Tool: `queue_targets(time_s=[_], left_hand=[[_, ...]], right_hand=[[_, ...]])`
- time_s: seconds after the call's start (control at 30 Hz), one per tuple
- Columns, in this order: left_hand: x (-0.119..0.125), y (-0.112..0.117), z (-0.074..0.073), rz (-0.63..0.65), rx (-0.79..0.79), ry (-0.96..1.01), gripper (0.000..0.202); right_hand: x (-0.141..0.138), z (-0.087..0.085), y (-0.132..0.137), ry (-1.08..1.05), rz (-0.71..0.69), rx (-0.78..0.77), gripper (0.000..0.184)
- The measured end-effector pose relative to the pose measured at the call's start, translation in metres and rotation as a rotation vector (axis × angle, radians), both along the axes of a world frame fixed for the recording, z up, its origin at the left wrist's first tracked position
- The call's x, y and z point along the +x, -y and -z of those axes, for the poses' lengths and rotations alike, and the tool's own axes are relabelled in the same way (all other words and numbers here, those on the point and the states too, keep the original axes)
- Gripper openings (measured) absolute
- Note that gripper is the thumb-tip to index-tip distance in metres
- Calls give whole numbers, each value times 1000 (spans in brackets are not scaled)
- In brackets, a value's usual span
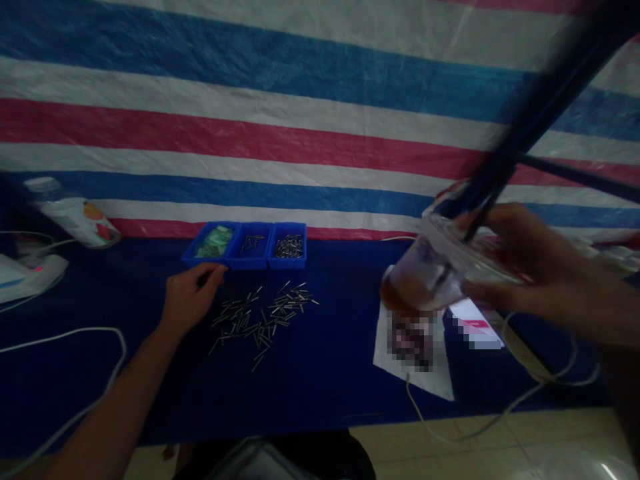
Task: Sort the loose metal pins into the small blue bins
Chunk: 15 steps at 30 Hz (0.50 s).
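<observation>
My right hand [530, 260] is closed around a clear plastic cup [425, 267] with a lid, a dark straw and some brown drink at the bottom. The cup is tilted and held above the table, its lid toward my right. My left hand [193, 297] rests at the front left corner of the joined blue bins [250, 247], fingers curled together. Whether anything is inside them is hidden. Just right of this hand, many thin metal pins [265, 317] lie scattered on the blue table [325, 373].
The bins hold small green packets [215, 241], a few metal pieces and a heap of metal parts [289, 247]. A bottle [75, 213] leans at the far left. White cables [120, 340], a paper sheet [390, 347] and a phone-like screen [477, 323] lie about. Striped sheeting [300, 133] hangs behind.
</observation>
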<state>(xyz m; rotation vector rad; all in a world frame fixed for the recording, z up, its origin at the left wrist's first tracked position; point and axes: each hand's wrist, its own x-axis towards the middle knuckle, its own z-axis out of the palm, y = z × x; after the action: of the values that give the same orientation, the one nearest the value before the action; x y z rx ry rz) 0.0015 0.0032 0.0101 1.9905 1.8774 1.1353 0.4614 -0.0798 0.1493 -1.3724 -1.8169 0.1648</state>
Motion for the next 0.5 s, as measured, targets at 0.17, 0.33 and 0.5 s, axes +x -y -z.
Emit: queue_targets(time_s=[0.17,0.33,0.5], left_hand=[[-1,0,2,15,38,24,34],[-1,-1,1,28,55,35,35],[0,0,-1,42,81,22,35]], right_hand=[[2,12,-77,128,313,-51,59],[20,50,-119,114,606,-248,64],[37,71,-130,156,671,-312,63]])
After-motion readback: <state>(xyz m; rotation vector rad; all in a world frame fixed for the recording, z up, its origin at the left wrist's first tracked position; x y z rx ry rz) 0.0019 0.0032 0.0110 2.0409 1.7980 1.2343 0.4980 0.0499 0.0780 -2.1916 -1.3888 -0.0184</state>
